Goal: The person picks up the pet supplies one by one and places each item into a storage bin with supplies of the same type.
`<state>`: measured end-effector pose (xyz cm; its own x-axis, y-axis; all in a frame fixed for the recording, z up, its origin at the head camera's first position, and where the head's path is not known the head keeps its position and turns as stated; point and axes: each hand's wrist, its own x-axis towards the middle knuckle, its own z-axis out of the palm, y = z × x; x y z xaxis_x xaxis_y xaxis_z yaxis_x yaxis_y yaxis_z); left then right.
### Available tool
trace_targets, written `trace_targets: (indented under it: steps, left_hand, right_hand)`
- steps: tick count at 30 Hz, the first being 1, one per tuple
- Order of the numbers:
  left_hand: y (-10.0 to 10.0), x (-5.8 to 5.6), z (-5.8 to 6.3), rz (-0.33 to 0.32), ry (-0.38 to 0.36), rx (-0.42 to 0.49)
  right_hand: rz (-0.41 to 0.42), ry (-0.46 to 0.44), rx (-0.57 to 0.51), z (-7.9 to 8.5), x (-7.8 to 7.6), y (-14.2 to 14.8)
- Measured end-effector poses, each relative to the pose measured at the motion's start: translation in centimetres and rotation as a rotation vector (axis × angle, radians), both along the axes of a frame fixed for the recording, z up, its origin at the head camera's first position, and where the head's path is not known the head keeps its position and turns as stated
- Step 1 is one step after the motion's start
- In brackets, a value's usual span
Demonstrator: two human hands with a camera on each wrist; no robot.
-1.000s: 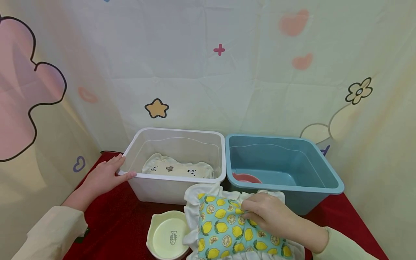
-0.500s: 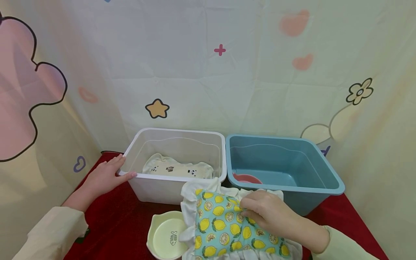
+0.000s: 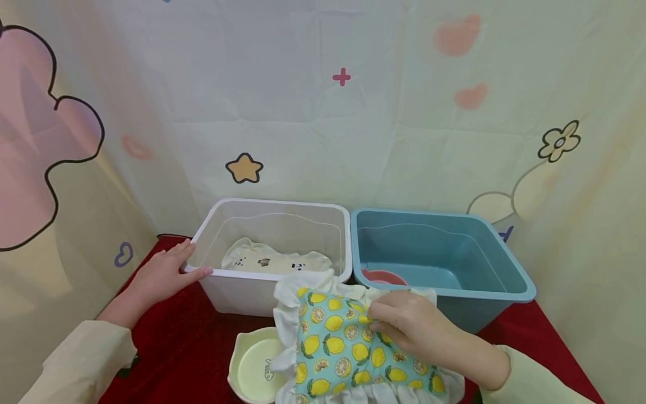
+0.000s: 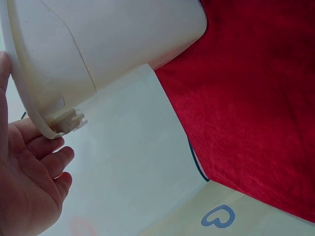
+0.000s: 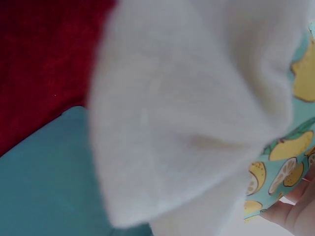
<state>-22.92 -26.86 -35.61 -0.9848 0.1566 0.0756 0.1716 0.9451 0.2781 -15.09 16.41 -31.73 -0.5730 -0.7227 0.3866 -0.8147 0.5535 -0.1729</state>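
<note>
My right hand (image 3: 406, 322) pinches a small lemon-print pillow (image 3: 343, 336) with a white ruffled edge, near its middle. The pillow's raised far left corner overlaps the front of the white plastic bin (image 3: 242, 294) in the head view. Filling much of the right wrist view is the ruffle (image 5: 187, 113), with the fingertips (image 5: 280, 214) on the printed cloth at the lower right. My left hand (image 3: 158, 278) rests at the bin's near left corner, fingers along one rim and thumb over the other; the left wrist view shows loosely bent fingers (image 4: 56, 160) by that rim.
Inside the white bin lies a cream pillow (image 3: 272, 261) with small animal prints. A blue bin (image 3: 444, 293) stands to the right, holding a red dish (image 3: 384, 277). A pale yellow bowl (image 3: 252, 367) sits partly under the lemon pillow. Red cloth (image 3: 181, 348) covers the table; a printed curtain hangs behind.
My right hand has shifted the lemon pillow slightly left and away from me, so its far corner covers more of the white bin's front and more of the bowl is hidden. My left hand stays put.
</note>
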Motion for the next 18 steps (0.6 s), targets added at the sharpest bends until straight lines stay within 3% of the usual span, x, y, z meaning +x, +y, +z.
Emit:
trace_targets:
  steps: [18]
  left_hand:
    - [0.10, 0.10, 0.27, -0.006, -0.002, -0.001]
  right_hand:
    - [-0.009, 0.033, 0.012, 1.11, -0.66, -0.52]
